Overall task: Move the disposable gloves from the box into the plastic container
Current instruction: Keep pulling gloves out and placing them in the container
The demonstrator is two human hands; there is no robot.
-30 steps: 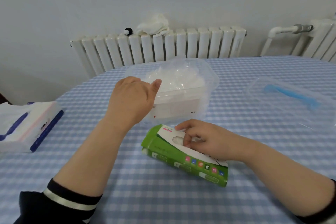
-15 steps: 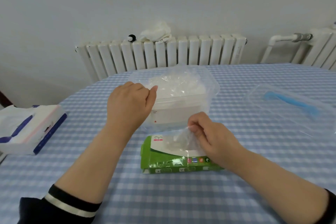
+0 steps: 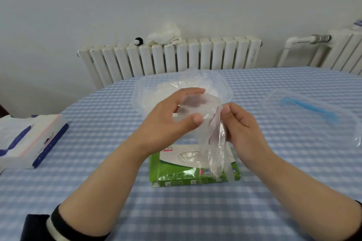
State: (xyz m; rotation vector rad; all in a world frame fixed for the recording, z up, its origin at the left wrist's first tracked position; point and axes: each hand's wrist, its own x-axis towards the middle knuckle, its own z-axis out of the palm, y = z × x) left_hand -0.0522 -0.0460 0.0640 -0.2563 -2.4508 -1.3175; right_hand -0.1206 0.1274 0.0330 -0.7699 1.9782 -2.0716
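A clear glove (image 3: 213, 143) is now out of the green box (image 3: 194, 170) at 6 o'clock, pinched by the right hand (image 3: 242, 125) and cupped by the left hand (image 3: 172, 121). Half a second ago it was just leaving the slot while the left hand steadied the plastic container (image 3: 182, 92) at 12 o'clock. Judging from this, dropping it in comes next.

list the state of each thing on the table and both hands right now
glove: out of the box, held up in both hands, hanging down
green box: lying flat, top slot open
plastic container: open, gloves piled inside
lid: off, lying flat to the right
left hand: gripping the glove
right hand: pinching the glove
tissue pack: lying at the left
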